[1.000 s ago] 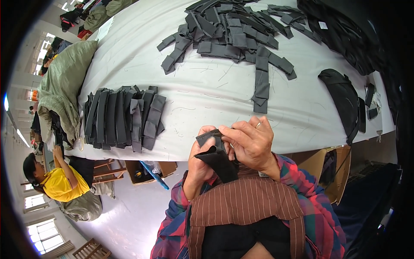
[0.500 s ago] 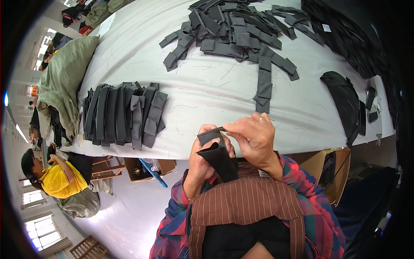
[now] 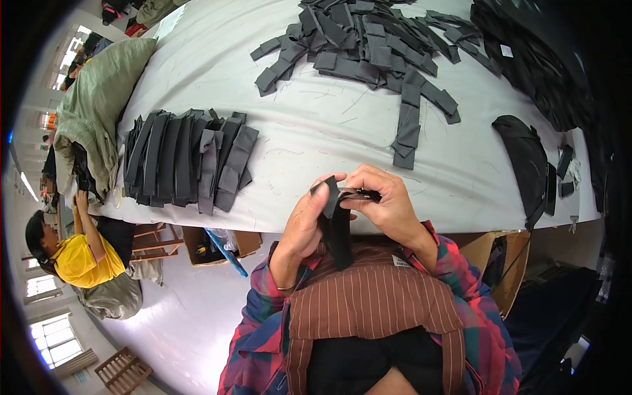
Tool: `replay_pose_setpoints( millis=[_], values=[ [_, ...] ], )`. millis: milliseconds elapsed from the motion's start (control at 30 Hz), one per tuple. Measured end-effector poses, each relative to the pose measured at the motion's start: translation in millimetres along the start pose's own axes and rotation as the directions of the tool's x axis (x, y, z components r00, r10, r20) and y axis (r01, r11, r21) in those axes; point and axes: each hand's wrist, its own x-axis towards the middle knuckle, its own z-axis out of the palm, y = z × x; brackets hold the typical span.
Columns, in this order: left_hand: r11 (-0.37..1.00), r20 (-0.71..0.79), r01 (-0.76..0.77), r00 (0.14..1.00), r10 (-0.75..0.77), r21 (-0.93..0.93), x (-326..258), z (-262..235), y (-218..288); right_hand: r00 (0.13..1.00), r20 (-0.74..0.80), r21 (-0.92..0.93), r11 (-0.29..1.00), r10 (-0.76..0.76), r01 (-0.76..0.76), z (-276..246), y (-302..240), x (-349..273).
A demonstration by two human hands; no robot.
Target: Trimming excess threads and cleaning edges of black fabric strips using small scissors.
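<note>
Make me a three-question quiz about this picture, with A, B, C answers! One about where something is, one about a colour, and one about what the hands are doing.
1. Where is the neat row of dark strips?
A. On the table's left part, near its front edge
B. On the floor
C. On the person's lap

2. What colour is the top of the person beside the table's left end?
A. Blue
B. Yellow
C. White

3. What are the left hand and right hand doing?
A. Resting flat on the table
B. Holding nothing
C. Both gripping one dark strip

Answers: 1 A, the row lies on the white table left of the hands. 2 B, the top is bright yellow. 3 C, both hands' fingers pinch the strip's top while it hangs down.
</note>
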Motion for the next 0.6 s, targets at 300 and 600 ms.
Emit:
replay_pose_setpoints(
  millis=[300, 600],
  values=[
    [0.996, -0.022, 0.082, 0.996, -0.081, 0.041, -14.9, -14.5, 11.8, 0.989, -0.111, 0.226, 0.971, 0.101, -0.074, -6.5, 11.1, -1.9],
    [0.843, -0.031, -0.272, 0.946, 0.322, 0.464, 1.9, 0.9, 36.4, 0.997, 0.068, 0.229, 0.973, -0.021, 0.005, -13.2, -8.2, 1.8]
  ],
)
